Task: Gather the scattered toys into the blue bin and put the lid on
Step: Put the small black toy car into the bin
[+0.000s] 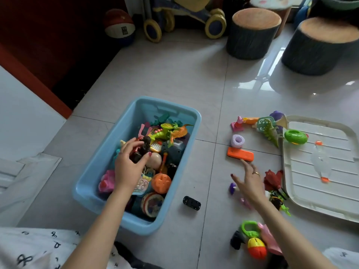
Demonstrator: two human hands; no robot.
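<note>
Over the blue bin (93,177) on the floor, your left hand (127,167) grips a dark figure (142,149), while your right hand (249,180) stretches flat, fingers spread, just short of the orange block (240,154).

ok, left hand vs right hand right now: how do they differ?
The left hand is over the light blue plastic bin, with its grip curled round a dark toy figure; the right hand is out over the grey tiled floor, fingers spread, holding nothing. The left hand is above toys already binned; the right hand's fingertips are near the flat orange plastic block, among loose toys. Both have dark-painted nails and a ring.
</note>
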